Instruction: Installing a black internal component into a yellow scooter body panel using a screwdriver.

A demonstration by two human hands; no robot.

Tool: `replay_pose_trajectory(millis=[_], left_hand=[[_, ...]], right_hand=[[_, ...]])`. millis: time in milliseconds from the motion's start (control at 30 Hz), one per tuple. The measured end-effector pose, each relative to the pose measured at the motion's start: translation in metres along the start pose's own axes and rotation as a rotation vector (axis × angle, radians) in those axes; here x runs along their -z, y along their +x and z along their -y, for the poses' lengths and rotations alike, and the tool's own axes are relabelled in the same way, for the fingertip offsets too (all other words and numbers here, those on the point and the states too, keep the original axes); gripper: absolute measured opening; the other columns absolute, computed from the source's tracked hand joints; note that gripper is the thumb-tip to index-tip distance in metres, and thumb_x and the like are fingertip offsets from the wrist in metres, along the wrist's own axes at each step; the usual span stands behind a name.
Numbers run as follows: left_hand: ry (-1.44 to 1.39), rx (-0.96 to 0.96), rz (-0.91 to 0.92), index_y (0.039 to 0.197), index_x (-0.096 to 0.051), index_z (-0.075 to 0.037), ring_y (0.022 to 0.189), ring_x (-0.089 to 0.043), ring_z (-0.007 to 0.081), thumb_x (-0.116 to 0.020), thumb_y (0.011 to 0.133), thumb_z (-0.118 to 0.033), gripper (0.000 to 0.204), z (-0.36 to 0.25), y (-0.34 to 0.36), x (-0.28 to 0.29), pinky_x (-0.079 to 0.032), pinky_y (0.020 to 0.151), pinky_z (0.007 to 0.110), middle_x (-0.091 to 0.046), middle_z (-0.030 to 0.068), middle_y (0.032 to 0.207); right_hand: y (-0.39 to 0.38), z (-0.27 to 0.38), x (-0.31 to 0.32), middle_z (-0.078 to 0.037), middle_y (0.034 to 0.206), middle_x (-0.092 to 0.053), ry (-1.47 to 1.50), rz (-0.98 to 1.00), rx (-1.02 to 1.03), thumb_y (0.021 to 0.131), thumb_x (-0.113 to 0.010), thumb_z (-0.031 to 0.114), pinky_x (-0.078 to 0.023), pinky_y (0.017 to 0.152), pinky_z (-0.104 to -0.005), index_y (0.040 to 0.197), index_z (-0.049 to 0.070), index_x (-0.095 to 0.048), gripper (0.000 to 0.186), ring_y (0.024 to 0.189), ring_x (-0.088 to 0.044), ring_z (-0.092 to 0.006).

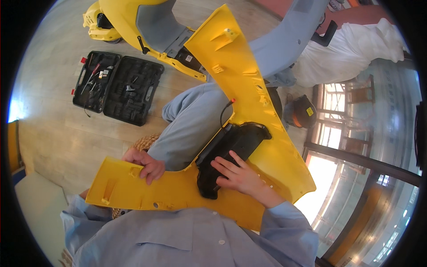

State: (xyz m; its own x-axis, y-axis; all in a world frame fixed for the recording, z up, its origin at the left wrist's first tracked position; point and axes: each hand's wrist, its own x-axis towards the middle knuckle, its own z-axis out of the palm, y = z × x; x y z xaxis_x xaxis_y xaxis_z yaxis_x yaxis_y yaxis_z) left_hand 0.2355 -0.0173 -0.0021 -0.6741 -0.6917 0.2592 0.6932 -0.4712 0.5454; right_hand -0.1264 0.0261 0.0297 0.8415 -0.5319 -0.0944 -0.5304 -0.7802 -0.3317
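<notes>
A large yellow plastic scooter body panel (167, 191) lies across my lap, its inner side with clips and posts facing up. One arm of it reaches up and away, the other to the left. My left hand (146, 165) grips the upper edge of the left arm, fingers curled over it. In the panel's middle sits a black plastic housing (233, 147), slightly slanted. From its far end a thin black cable (223, 113) rises to a small red-tipped connector (232, 101). My right hand (240, 175) rests on the housing with fingers spread, holding nothing.
A yellow and grey scooter (126, 20) stands ahead, partly behind the panel. On the wooden floor at left lies an opened black tool case (133, 93) with several tools. White cloth (349, 53), a dark bucket-like object (300, 111) and glass panes (378, 133) are at right.
</notes>
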Motion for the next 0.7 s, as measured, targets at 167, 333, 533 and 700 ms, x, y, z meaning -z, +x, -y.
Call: replay_pose_trajectory(millis=[167, 333, 533, 700], left_hand=[[-0.624, -0.641, 0.098, 0.079, -0.046, -0.016, 0.07, -0.045, 0.0167, -0.042, 0.107, -0.039, 0.036, 0.108, -0.01, 0.03, -0.035, 0.074, 0.032, -0.049, 0.0059, 0.075], [-0.403, 0.107, -0.378, 0.069, -0.056, -0.018, 0.064, -0.042, 0.0142, -0.032, 0.109, -0.039, 0.051, 0.02, -0.017, 0.006, -0.036, 0.075, 0.029, -0.051, 0.001, 0.067], [-0.205, 0.258, -0.376, 0.062, -0.05, -0.017, 0.063, -0.047, 0.0156, -0.021, 0.11, -0.042, 0.061, 0.003, -0.017, 0.002, -0.037, 0.076, 0.031, -0.05, 0.0003, 0.063], [-0.131, 0.194, -0.497, 0.055, -0.048, -0.015, 0.056, -0.047, 0.0156, -0.025, 0.106, -0.042, 0.062, 0.003, -0.02, 0.009, -0.039, 0.071, 0.033, -0.049, -0.0001, 0.057]], right_hand=[[0.013, 0.006, 0.0, -0.006, 0.142, -0.059, -0.091, 0.06, -0.01, 0.086, -0.065, 0.022, -0.031, 0.12, -0.0559, 0.09, 0.018, -0.065, 0.005, 0.138, -0.05, -0.0245], [0.006, 0.007, -0.002, -0.006, 0.143, -0.058, -0.075, 0.015, -0.062, 0.087, -0.064, 0.024, -0.031, 0.12, -0.0514, 0.099, 0.02, -0.067, 0.013, 0.14, -0.047, -0.024], [0.01, 0.017, -0.004, -0.007, 0.144, -0.057, -0.125, -0.003, -0.067, 0.089, -0.063, 0.026, -0.031, 0.12, -0.0491, 0.106, 0.019, -0.068, 0.018, 0.141, -0.045, -0.0252], [-0.017, 0.026, 0.026, -0.011, 0.126, -0.064, 0.011, -0.194, -0.288, 0.085, -0.068, 0.032, -0.043, 0.107, -0.0482, 0.103, 0.012, -0.067, 0.026, 0.123, -0.058, -0.027]])
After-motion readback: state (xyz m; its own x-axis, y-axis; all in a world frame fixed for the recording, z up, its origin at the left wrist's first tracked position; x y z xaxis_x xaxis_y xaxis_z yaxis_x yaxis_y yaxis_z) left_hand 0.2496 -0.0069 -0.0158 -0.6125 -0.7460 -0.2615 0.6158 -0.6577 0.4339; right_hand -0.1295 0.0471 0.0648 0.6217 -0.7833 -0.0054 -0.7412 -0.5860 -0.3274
